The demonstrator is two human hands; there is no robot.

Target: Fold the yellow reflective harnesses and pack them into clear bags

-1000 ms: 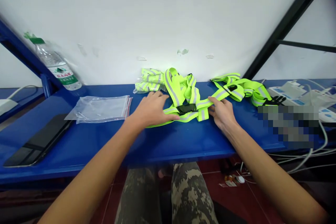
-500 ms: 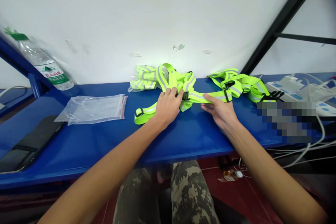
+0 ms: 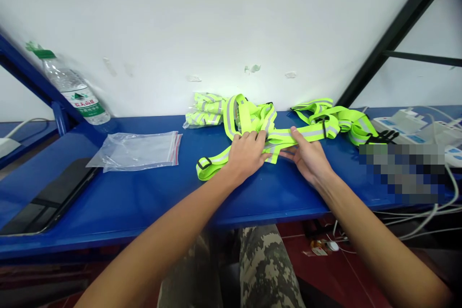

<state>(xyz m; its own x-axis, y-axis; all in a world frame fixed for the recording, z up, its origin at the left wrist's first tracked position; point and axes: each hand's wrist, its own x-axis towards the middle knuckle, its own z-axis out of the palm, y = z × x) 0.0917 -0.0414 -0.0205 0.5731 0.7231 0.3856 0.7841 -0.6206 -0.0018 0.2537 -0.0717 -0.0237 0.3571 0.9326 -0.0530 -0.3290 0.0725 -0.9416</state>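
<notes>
The yellow-green reflective strap (image 3: pixel 281 135) lies right at my fingers, on the bench (image 3: pixel 173 202) in front of me, with its grey stripe showing along much of its length. My left hand (image 3: pixel 247 156) sits over its middle part, knuckles up and fingers curled down close together on the webbing; I have hold of it there, though the tips are hidden, so I cannot tell exactly what they press on. My right hand (image 3: pixel 310 156) is just beside, palm turned inward: the thumb lies on top of the band and the other fingers reach underneath, nearly closed, with the webbing pinched between them. A short run of the band bridges the gap between my two hands. Past my right thumb it goes on to a black slider (image 3: pixel 324 128); out on the left of my left hand, a loop with another black buckle (image 3: pixel 204 162) rests on the bench. More loops heap up behind my left knuckles, near a bagged bundle (image 3: pixel 205 111) against the wall (image 3: pixel 162 33). Beyond my right hand lies a second bright strap (image 3: pixel 355 122). The clear plastic bags (image 3: pixel 140 150) lie well apart, off to my left.
</notes>
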